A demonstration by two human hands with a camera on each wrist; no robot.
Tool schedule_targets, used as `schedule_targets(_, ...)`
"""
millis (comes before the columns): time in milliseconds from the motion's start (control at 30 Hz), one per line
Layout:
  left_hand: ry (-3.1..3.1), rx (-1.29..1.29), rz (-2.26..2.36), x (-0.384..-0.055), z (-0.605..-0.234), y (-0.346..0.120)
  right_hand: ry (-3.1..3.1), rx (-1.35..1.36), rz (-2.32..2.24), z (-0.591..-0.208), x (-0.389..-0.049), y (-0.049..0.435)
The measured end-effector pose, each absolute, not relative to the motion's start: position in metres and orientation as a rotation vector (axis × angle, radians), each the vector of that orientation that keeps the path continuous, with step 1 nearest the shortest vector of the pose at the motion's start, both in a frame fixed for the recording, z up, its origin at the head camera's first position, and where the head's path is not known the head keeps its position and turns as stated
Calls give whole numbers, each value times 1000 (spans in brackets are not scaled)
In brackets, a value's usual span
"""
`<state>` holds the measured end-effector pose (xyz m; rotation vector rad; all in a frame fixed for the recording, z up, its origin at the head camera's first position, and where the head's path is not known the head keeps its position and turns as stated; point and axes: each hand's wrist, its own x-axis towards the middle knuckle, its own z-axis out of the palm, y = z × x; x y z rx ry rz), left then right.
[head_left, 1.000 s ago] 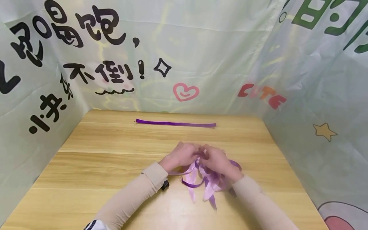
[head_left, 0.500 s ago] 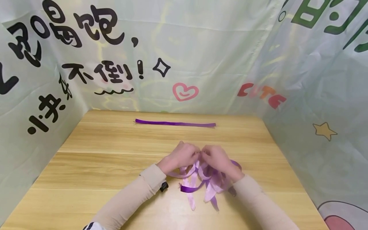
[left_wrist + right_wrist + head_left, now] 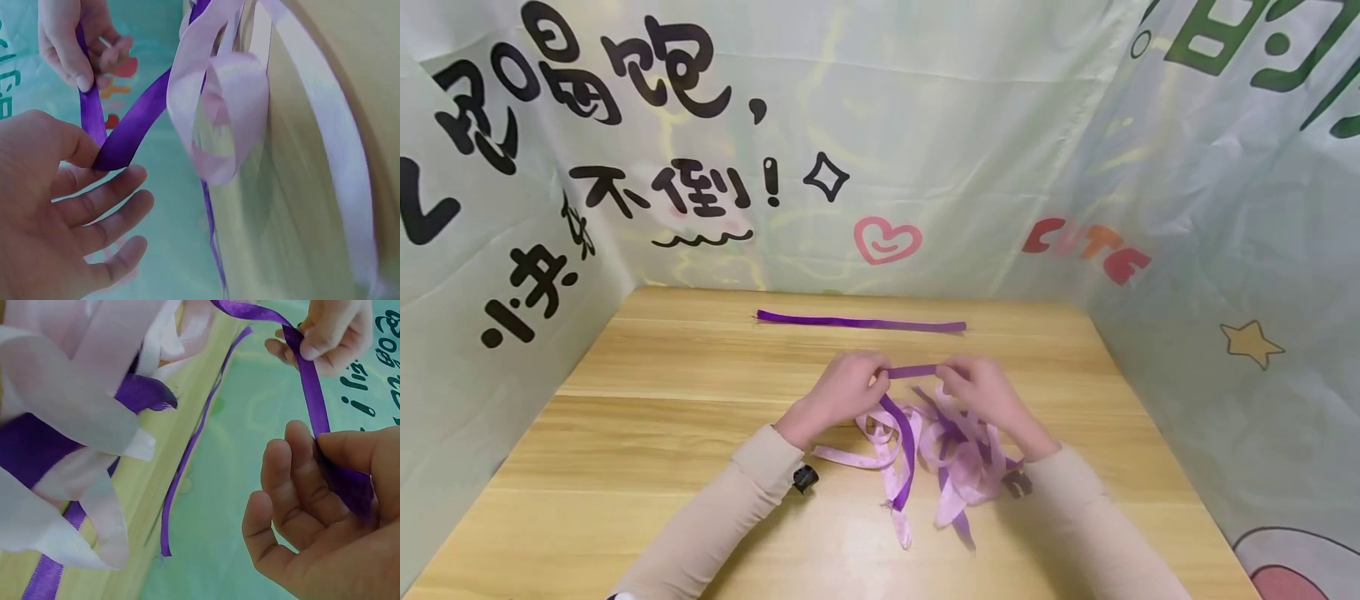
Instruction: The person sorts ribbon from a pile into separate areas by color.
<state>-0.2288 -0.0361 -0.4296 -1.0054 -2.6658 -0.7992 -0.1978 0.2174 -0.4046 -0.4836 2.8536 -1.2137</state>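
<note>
A dark purple ribbon [image 3: 913,372] is stretched between my two hands in the head view. My left hand [image 3: 844,387] pinches it between thumb and forefinger, and a loose tail hangs from there down toward the table. The right hand [image 3: 987,393] pinches the other end, with a short bit of purple showing inside the palm in the right wrist view. Below and between the hands lies a tangled heap of pale pink ribbons [image 3: 973,471] mixed with purple strips. In the left wrist view a pink ribbon loop [image 3: 250,119] stands close beside the held ribbon.
A separate purple ribbon [image 3: 861,322] lies straight across the back of the wooden table [image 3: 662,433]. A printed cloth [image 3: 970,150] walls the table at the back and both sides. A small black object [image 3: 805,478] is at the left cuff.
My hands were together over the heap; now they have moved apart and up, drawing a purple ribbon out between them. The straight ribbon at the back stays where it was.
</note>
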Motion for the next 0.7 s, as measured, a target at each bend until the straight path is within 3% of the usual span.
schedule_targets(300,-2642,-862,-669,-230,-423,-48,2883,-566,-1246,-399,-198,222)
schedule_targets(700,-2676,-776,-673,-234,-418,-77,2897,-462,-1236,-393,-204,232)
